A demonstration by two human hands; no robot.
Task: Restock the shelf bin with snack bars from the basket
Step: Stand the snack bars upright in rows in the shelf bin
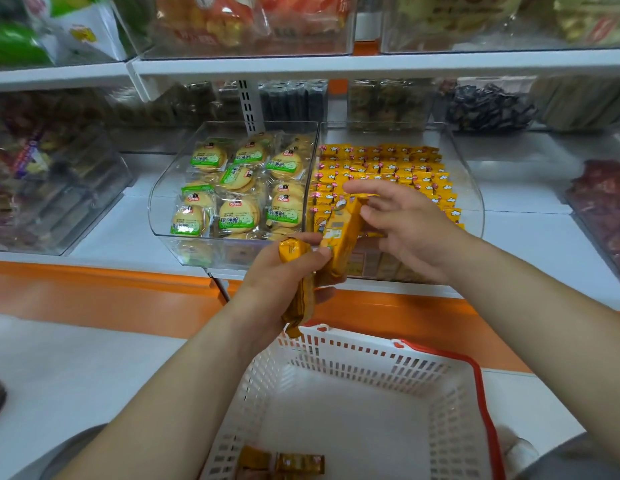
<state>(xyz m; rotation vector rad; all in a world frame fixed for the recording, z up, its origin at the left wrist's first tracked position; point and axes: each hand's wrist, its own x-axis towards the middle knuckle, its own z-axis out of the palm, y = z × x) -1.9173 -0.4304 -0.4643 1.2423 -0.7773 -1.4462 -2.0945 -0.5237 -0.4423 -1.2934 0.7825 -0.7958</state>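
Observation:
My left hand grips a bunch of yellow snack bars above the far rim of the white basket. My right hand pinches the top of one yellow bar that stands between both hands, its lower end against my left fingers. Just behind sits the clear shelf bin, holding rows of the same yellow bars. A few more bars lie on the basket floor at the near edge.
Left of the yellow bin is a clear bin of round biscuits in green-labelled packs. Other clear bins of snacks stand at far left and far right. An orange shelf edge runs below, with an upper shelf overhead.

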